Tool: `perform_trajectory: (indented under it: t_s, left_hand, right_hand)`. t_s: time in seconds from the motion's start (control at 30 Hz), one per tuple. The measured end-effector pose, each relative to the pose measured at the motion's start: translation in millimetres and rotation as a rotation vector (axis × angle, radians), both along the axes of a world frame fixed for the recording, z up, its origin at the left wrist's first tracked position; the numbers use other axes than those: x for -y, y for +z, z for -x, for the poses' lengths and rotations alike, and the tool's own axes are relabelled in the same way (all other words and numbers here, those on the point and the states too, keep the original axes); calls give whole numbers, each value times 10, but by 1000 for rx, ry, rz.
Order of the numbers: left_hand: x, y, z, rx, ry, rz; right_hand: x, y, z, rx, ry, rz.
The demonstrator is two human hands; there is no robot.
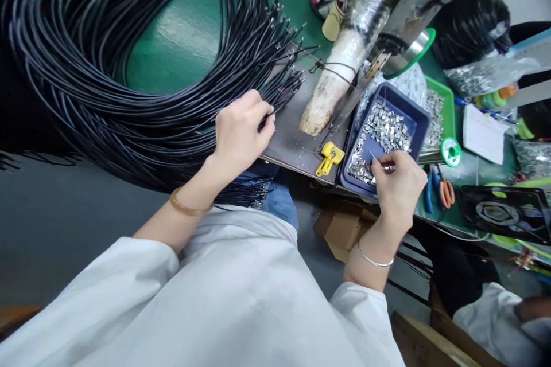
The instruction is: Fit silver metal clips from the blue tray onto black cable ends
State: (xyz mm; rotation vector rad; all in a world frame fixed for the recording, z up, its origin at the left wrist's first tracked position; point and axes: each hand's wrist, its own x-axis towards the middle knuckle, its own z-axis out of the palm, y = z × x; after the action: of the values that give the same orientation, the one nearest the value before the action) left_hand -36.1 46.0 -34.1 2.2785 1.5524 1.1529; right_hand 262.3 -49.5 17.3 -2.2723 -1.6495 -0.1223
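My left hand (243, 132) is closed at the edge of a big bundle of black cables (172, 103), thumb and forefinger pinching a black cable whose end shows near the fingertips. Stripped ends of the bundle fan out just beyond it. Over a blue tray (411, 100) of small silver metal clips (387, 126), my right hand (400, 180) is pinched shut. A thin pale sliver shows at those fingertips, too small to name. Between the hands a yellow clip (330, 157) lies on the grey work plate (297, 149).
A wrapped duct (333, 86) slants down above the plate. Beyond the tray are a green bin (445, 106), a solder spool (451, 152), orange-and-blue pliers (445, 192) and a black fan (501, 212). A cardboard box (344, 229) sits below; another person's sleeve (495, 315) shows lower right.
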Motion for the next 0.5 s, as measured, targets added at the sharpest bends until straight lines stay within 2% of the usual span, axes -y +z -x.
perform_trajectory:
  t_s: [0.1,0.17,0.23,0.3,0.37,0.4,0.47,0.5]
  left_hand:
    - [-158,-148,55,368,74,9]
    - [-203,-204,113,637,38,10]
    - [-152,-126,170,792,-71,42]
    - [5,99,205,919,-249,141]
    - [222,386,195,1019,-469,392]
    - [328,510,171,1011,-615,585]
    - [493,650,87,947,-820,968]
    - [545,655,34,949,-834,1094]
  right_hand:
    - [-28,-8,14,77,0,11]
    - [-44,-37,-9,90,14,-13]
    - [-51,-60,-25,56,37,-84]
    - [-40,-53,0,-2,44,-220]
    - [-3,-8,91,-66,32,-394]
    - [25,25,162,-107,28,-476]
    - [96,94,342,-231,38,-589]
    - [135,121,445,-335,58,-611]
